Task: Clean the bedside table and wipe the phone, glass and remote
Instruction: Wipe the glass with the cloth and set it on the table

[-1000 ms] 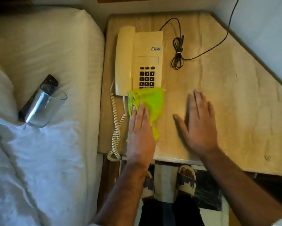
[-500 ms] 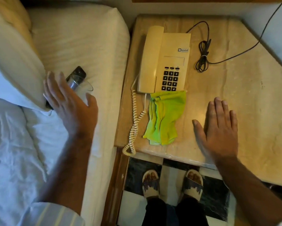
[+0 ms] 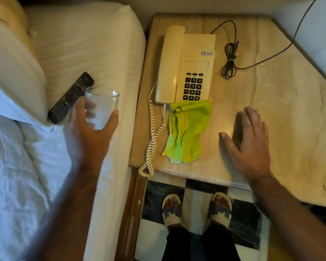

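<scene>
My left hand grips a clear drinking glass upright above the bed, just right of the black remote, which lies on the mattress against the pillow. A cream corded phone sits on the beige bedside table, handset on its cradle. The green cloth lies crumpled on the table just in front of the phone. My right hand rests flat on the tabletop to the right of the cloth, fingers spread, holding nothing.
The phone's coiled cord hangs over the table's front left corner. A black cable bundle lies behind right of the phone. Bed with pillow fills the left. My sandalled feet stand on checkered floor.
My left hand left the green cloth, reached over to the bed and took hold of the glass, lifting it upright off the remote. My right hand stayed on the table.
</scene>
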Demonstrator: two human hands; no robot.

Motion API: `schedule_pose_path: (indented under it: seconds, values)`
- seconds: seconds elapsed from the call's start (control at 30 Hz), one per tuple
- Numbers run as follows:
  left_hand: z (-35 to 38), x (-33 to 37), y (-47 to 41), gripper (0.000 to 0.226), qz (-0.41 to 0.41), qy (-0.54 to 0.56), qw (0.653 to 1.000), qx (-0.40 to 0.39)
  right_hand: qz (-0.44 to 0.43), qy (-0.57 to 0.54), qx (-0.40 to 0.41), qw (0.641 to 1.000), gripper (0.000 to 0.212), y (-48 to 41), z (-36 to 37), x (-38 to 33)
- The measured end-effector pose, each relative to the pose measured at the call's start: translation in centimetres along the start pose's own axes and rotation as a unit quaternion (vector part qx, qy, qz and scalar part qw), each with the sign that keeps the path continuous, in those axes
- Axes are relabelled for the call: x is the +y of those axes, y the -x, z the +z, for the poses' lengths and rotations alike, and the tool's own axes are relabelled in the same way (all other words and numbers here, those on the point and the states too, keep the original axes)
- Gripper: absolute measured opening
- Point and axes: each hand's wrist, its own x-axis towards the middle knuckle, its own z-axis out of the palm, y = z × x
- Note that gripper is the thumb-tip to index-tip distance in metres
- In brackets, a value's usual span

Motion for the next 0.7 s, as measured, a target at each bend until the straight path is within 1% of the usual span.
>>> schedule_pose_path:
  seconds: [0.07,0.1,0.13,0.17,0.23,0.27,0.33,0.37,0.4,0.47,0.53,0.57,0.6,0.63,0.67,0.7]
  values:
    - [0.5,3.3,1.8,0.046,-0.029,0.084,0.995,-0.048,0.001,-0.087,0.021,0.996,0.071,0.2,-0.9,-1.3]
    - [0.9,5.1,2.7,0.043,-0.027,0.114,0.989,-0.086,-0.004,-0.136,0.018,0.990,0.064,0.3,-1.3,-2.2]
    - [1.4,6.8,3.8,0.041,-0.010,0.134,0.982,-0.134,-0.004,-0.209,-0.006,0.978,0.059,0.4,-1.8,-3.2]
    - [2.0,8.5,4.9,0.041,0.016,0.146,0.972,-0.186,0.007,-0.303,-0.051,0.952,0.058,0.5,-2.4,-4.4]
    - [3.5,11.9,7.0,0.046,0.055,0.175,0.944,-0.273,0.044,-0.491,-0.137,0.859,0.056,0.8,-3.7,-6.7]
    - [4.1,13.4,7.7,0.047,0.046,0.203,0.931,-0.299,0.056,-0.557,-0.154,0.814,0.054,0.8,-4.1,-7.4]
    - [5.3,16.0,8.4,0.045,0.024,0.253,0.907,-0.335,0.091,-0.656,-0.145,0.735,0.059,0.7,-5.0,-7.6]
    - [5.8,16.9,8.5,0.044,0.040,0.252,0.905,-0.341,0.118,-0.688,-0.129,0.705,0.063,0.5,-5.4,-7.4]
    - [6.2,17.6,8.6,0.044,0.071,0.234,0.908,-0.340,0.145,-0.707,-0.112,0.683,0.065,0.4,-5.8,-6.9]
    - [7.2,18.0,8.4,0.056,0.125,0.163,0.930,-0.305,0.185,-0.716,-0.086,0.667,0.063,0.3,-6.2,-5.5]
    - [8.4,17.2,7.8,0.057,0.128,0.063,0.957,-0.253,0.217,-0.717,-0.077,0.658,0.062,0.4,-6.5,-4.2]
    - [9.3,16.4,7.7,0.056,0.121,-0.003,0.960,-0.250,0.232,-0.713,-0.071,0.658,0.063,0.6,-6.6,-3.5]
    - [10.1,15.5,7.8,0.060,0.109,-0.083,0.953,-0.269,0.245,-0.707,-0.066,0.660,0.064,0.7,-6.6,-3.1]
    - [10.8,14.8,8.1,0.067,0.097,-0.160,0.935,-0.303,0.257,-0.705,-0.057,0.659,0.063,0.9,-6.6,-2.6]
    - [11.5,14.2,8.7,0.073,0.090,-0.216,0.914,-0.331,0.266,-0.711,-0.047,0.649,0.062,1.1,-6.7,-2.2]
    - [12.1,13.6,9.1,0.074,0.090,-0.248,0.903,-0.339,0.274,-0.722,-0.038,0.635,0.061,1.3,-6.6,-1.8]
